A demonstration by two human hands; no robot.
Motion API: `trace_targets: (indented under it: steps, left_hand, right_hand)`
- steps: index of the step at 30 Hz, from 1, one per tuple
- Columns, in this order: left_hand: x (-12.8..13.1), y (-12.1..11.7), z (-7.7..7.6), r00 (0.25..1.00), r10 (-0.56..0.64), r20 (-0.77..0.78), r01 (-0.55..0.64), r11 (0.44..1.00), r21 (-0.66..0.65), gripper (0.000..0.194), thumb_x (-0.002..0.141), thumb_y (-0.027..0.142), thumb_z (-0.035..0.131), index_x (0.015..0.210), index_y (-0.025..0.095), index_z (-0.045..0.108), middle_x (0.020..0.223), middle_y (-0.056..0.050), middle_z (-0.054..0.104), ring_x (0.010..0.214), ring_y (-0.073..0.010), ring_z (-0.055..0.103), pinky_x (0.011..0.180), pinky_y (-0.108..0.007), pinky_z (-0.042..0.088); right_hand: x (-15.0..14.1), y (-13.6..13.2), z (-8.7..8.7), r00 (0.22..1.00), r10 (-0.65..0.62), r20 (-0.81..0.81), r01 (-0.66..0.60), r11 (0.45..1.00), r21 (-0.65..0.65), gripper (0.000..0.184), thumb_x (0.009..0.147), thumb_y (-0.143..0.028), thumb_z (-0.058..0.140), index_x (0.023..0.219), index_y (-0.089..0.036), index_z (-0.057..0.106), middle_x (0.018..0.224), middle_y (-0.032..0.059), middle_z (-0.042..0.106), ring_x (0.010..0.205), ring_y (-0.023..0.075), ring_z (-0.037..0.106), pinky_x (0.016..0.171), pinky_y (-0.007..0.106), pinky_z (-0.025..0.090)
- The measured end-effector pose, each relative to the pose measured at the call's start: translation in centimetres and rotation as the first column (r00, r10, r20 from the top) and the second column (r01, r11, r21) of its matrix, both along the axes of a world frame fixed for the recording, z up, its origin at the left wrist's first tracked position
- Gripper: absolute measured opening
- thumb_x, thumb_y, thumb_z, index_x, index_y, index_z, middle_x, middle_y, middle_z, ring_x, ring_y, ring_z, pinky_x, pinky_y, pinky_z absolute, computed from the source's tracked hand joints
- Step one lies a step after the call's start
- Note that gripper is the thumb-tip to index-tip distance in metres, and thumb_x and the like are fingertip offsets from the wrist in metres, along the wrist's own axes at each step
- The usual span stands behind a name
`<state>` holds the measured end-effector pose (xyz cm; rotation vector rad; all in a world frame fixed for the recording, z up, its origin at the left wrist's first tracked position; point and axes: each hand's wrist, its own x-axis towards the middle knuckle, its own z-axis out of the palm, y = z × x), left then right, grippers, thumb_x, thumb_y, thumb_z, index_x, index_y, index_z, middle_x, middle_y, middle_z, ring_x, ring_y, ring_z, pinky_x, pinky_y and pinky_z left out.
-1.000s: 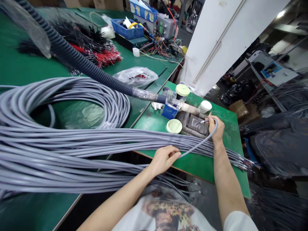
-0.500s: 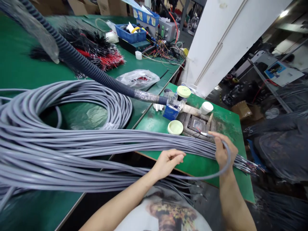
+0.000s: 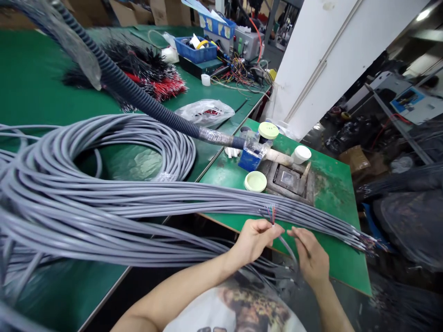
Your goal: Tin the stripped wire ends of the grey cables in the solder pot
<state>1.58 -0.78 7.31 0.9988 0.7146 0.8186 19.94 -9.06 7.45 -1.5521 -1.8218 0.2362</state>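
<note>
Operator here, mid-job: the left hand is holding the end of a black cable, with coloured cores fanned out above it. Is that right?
Not quite: the cable is grey, not black. The head view shows the left hand holding the end of a grey cable, with coloured cores fanned out above it.

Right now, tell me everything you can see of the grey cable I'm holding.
The grey cable has a smooth, matte, plastic-looking sheath. Its stripped end sticks up from the pinched fingers of the left hand, showing a small fan of thin coloured cores, red and blue among them. Below that hand, the sheath curves down past the right hand; whether that hand touches it is hard to tell. Behind it lies a long bundle of similar grey cables on a green work board.
</note>
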Motion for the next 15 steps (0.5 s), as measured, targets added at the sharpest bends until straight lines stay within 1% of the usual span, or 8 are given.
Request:
trace_targets:
  steps: [1,3,4,7,10,15]
  left_hand:
    - [0.0,-0.1,0.1,1.000,0.002,-0.020,-0.001,1.000,0.028,0.044,0.077,0.046,0.064,0.051,0.012,0.061,0.051,-0.001,0.054,0.050,-0.0090,0.044,0.048,-0.022,0.034]
    - [0.2,-0.2,0.1,0.999,-0.007,-0.053,0.011,0.998,0.068,0.042,0.077,0.044,0.065,0.051,0.012,0.061,0.051,-0.001,0.056,0.049,-0.0091,0.044,0.047,-0.022,0.034]
    - [0.3,-0.3,0.1,0.998,-0.016,-0.067,0.022,0.996,0.083,0.041,0.077,0.044,0.065,0.052,0.012,0.063,0.051,-0.001,0.056,0.049,-0.0089,0.044,0.046,-0.021,0.034]
    - [0.3,-0.4,-0.1,0.996,-0.027,-0.090,0.036,0.995,0.096,0.040,0.079,0.044,0.063,0.055,0.012,0.065,0.054,-0.002,0.058,0.049,-0.0081,0.043,0.047,-0.020,0.034]
    - [0.2,-0.5,-0.2,0.995,-0.018,-0.102,0.026,0.996,0.080,0.040,0.078,0.044,0.063,0.055,0.011,0.065,0.050,-0.001,0.055,0.047,-0.0077,0.042,0.046,-0.020,0.033]
    - [0.1,-0.5,-0.6,0.996,-0.023,-0.088,0.028,0.998,0.061,0.039,0.079,0.045,0.063,0.060,0.011,0.068,0.052,-0.001,0.055,0.048,-0.0075,0.042,0.046,-0.020,0.033]
  right_hand:
    - [-0.2,0.1,0.3,0.998,-0.022,-0.054,0.019,0.998,-0.057,0.042,0.088,-0.017,0.048,0.124,-0.037,0.057,0.100,0.0022,0.072,0.093,0.0257,0.068,0.081,0.046,0.057]
    - [-0.9,0.3,0.8,0.992,-0.016,-0.127,-0.002,0.990,-0.140,0.029,0.088,-0.023,0.051,0.111,-0.035,0.064,0.089,0.0017,0.072,0.081,0.0243,0.069,0.069,0.040,0.058]
    - [-1.3,0.4,1.0,0.990,0.000,-0.138,-0.023,0.987,-0.161,0.023,0.087,-0.026,0.054,0.105,-0.034,0.066,0.085,0.0017,0.071,0.076,0.0238,0.069,0.065,0.038,0.058]
    - [-2.7,0.7,1.2,0.993,0.025,-0.115,-0.044,0.986,-0.162,0.011,0.085,-0.029,0.058,0.090,-0.030,0.067,0.072,0.0009,0.067,0.061,0.0215,0.065,0.054,0.034,0.054]
    - [-3.3,0.8,1.1,0.995,0.033,-0.097,-0.049,0.986,-0.160,0.011,0.087,-0.026,0.055,0.086,-0.027,0.066,0.065,0.0005,0.064,0.055,0.0189,0.060,0.051,0.032,0.049]
    - [-3.2,0.7,1.0,0.994,0.061,-0.092,-0.077,0.980,-0.182,0.011,0.089,-0.024,0.053,0.090,-0.025,0.064,0.067,0.0007,0.063,0.058,0.0176,0.058,0.054,0.030,0.046]
